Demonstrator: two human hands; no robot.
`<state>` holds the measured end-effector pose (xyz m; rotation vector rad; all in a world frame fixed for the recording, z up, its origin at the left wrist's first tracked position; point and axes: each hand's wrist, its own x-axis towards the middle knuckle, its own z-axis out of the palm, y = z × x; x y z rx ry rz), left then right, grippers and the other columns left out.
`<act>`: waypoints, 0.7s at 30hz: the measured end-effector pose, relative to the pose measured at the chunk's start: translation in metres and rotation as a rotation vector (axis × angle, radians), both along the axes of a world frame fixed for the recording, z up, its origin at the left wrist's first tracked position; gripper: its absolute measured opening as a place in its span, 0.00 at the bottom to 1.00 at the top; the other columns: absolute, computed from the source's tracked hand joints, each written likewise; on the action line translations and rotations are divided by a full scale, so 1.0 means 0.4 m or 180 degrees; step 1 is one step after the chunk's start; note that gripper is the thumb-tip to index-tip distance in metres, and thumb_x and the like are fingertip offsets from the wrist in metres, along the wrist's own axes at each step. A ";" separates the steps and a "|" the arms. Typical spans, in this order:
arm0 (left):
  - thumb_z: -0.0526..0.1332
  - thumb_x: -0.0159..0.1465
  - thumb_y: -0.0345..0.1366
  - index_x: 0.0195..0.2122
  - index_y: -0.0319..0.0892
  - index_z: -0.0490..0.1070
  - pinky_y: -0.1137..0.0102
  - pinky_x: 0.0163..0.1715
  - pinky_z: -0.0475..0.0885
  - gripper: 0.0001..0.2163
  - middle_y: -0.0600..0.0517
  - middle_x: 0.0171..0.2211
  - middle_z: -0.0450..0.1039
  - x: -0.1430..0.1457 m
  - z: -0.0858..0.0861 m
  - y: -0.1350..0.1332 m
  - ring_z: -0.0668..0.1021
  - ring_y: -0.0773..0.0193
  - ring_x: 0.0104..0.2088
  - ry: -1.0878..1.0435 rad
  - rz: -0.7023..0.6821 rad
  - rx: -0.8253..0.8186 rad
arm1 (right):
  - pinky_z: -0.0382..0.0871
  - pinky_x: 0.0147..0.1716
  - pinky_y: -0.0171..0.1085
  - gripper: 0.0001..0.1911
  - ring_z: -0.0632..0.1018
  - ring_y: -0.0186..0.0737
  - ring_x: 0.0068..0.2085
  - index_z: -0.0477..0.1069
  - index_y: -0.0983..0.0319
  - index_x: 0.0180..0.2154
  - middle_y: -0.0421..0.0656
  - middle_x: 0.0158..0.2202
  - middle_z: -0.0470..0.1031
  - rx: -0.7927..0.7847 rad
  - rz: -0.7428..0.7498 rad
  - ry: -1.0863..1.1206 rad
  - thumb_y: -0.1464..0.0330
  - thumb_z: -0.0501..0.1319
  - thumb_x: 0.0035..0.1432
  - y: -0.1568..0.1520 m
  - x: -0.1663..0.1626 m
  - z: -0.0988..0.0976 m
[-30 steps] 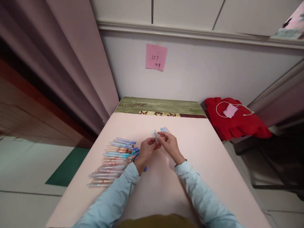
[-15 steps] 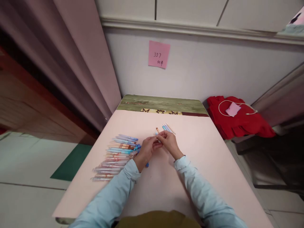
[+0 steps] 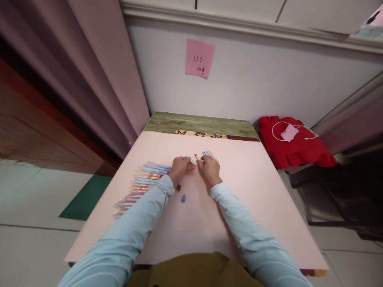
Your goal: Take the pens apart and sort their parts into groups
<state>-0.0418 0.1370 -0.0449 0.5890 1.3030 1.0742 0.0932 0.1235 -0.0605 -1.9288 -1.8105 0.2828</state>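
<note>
My left hand (image 3: 180, 169) is closed around a light blue pen (image 3: 189, 160), whose patterned end shows past the fingertips. Close by on the right, my right hand (image 3: 210, 170) has its thumb and fingers drawn together; anything between them is too small to make out. An orange pen piece with a brown end (image 3: 196, 156) lies just beyond the right fingertips. Behind that hand lie several slim blue and white pens (image 3: 207, 152). To the left, a row of many-coloured pens (image 3: 143, 179) is partly covered by my left forearm.
A small blue piece (image 3: 183, 197) lies on the pale table cover (image 3: 257, 207) between my forearms. Some small brown and blue pieces (image 3: 178, 186) rest near my left wrist. Red cloth (image 3: 311, 147) with a white cable stands right of the table; a pink note (image 3: 199, 58) hangs ahead.
My hands, together before, have moved apart, with the light blue pen in the left. The blue piece, mostly covered before, now shows fully. The view has tilted slightly.
</note>
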 end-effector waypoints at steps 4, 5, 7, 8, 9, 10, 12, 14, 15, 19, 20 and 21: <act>0.68 0.58 0.30 0.24 0.37 0.67 0.70 0.24 0.75 0.10 0.49 0.15 0.71 0.020 -0.013 0.051 0.78 0.62 0.18 0.0291 -0.0080 0.0022 | 0.65 0.36 0.36 0.11 0.78 0.41 0.38 0.74 0.62 0.40 0.49 0.40 0.78 -0.0082 -0.0033 -0.0408 0.64 0.56 0.65 0.007 -0.005 -0.024; 0.69 0.57 0.30 0.23 0.37 0.68 0.70 0.24 0.75 0.10 0.49 0.15 0.71 0.031 -0.019 0.059 0.78 0.61 0.18 0.0354 -0.0132 0.0015 | 0.65 0.36 0.36 0.12 0.78 0.42 0.38 0.74 0.62 0.40 0.50 0.40 0.78 -0.0073 -0.0086 -0.0427 0.64 0.55 0.66 0.005 0.003 -0.028; 0.70 0.55 0.31 0.23 0.38 0.69 0.69 0.24 0.75 0.10 0.49 0.15 0.72 0.058 -0.032 0.072 0.79 0.59 0.19 0.0476 -0.0251 -0.0006 | 0.65 0.35 0.36 0.13 0.78 0.42 0.37 0.74 0.63 0.40 0.50 0.39 0.78 -0.0062 -0.0224 -0.0423 0.64 0.55 0.66 0.002 0.023 -0.033; 0.70 0.54 0.31 0.23 0.38 0.70 0.69 0.23 0.75 0.09 0.49 0.14 0.71 0.073 -0.039 0.078 0.79 0.59 0.19 0.0544 -0.0305 -0.0020 | 0.65 0.35 0.36 0.13 0.77 0.42 0.36 0.74 0.63 0.40 0.50 0.40 0.78 -0.0061 -0.0284 -0.0395 0.63 0.55 0.66 0.001 0.033 -0.035; 0.70 0.54 0.31 0.23 0.39 0.71 0.69 0.23 0.75 0.09 0.49 0.14 0.71 0.087 -0.046 0.085 0.79 0.59 0.18 0.0618 -0.0346 -0.0033 | 0.64 0.35 0.36 0.12 0.77 0.42 0.36 0.75 0.63 0.40 0.49 0.40 0.78 -0.0053 -0.0327 -0.0337 0.63 0.56 0.65 0.001 0.042 -0.037; 0.70 0.53 0.32 0.23 0.39 0.71 0.69 0.23 0.75 0.08 0.50 0.13 0.71 0.100 -0.053 0.092 0.78 0.59 0.18 0.0695 -0.0376 -0.0046 | 0.64 0.35 0.36 0.12 0.77 0.41 0.36 0.75 0.62 0.40 0.49 0.39 0.78 -0.0023 -0.0360 -0.0242 0.62 0.57 0.65 0.001 0.049 -0.037; 0.70 0.53 0.32 0.23 0.39 0.71 0.69 0.22 0.74 0.08 0.50 0.12 0.70 0.122 -0.065 0.106 0.78 0.59 0.17 0.0853 -0.0411 -0.0071 | 0.64 0.36 0.35 0.13 0.76 0.41 0.35 0.75 0.62 0.39 0.47 0.37 0.78 0.0142 -0.0401 0.0079 0.61 0.57 0.64 0.002 0.062 -0.037; 0.70 0.53 0.31 0.22 0.39 0.71 0.69 0.21 0.73 0.08 0.49 0.11 0.69 0.136 -0.072 0.118 0.77 0.58 0.16 0.0992 -0.0432 -0.0103 | 0.64 0.36 0.35 0.14 0.75 0.40 0.34 0.76 0.62 0.37 0.45 0.34 0.78 0.0364 -0.0470 0.0568 0.60 0.56 0.64 -0.001 0.077 -0.034; 0.70 0.54 0.32 0.22 0.38 0.71 0.68 0.21 0.72 0.09 0.49 0.11 0.69 0.140 -0.073 0.123 0.77 0.57 0.16 0.1051 -0.0439 -0.0121 | 0.64 0.35 0.35 0.15 0.75 0.39 0.33 0.76 0.62 0.37 0.44 0.33 0.78 0.0461 -0.0530 0.0854 0.60 0.55 0.64 -0.004 0.087 -0.030; 0.67 0.57 0.31 0.24 0.39 0.70 0.67 0.20 0.71 0.08 0.49 0.11 0.68 0.138 -0.052 0.115 0.75 0.58 0.13 0.1190 -0.0459 -0.0158 | 0.65 0.32 0.34 0.19 0.72 0.38 0.29 0.76 0.64 0.34 0.42 0.28 0.76 0.0554 -0.0781 0.1867 0.56 0.55 0.61 -0.036 0.139 -0.014; 0.66 0.58 0.31 0.25 0.39 0.69 0.67 0.20 0.71 0.08 0.49 0.11 0.68 0.132 -0.041 0.103 0.75 0.58 0.13 0.1196 -0.0476 -0.0143 | 0.65 0.31 0.34 0.19 0.72 0.38 0.28 0.76 0.64 0.34 0.42 0.27 0.76 0.0525 -0.0823 0.2019 0.55 0.56 0.60 -0.047 0.150 -0.011; 0.65 0.59 0.31 0.25 0.39 0.69 0.67 0.20 0.72 0.07 0.49 0.12 0.69 0.124 -0.029 0.087 0.75 0.59 0.14 0.1190 -0.0496 -0.0116 | 0.64 0.30 0.34 0.20 0.71 0.38 0.28 0.76 0.64 0.33 0.41 0.26 0.75 0.0490 -0.0850 0.2139 0.54 0.57 0.59 -0.061 0.158 -0.008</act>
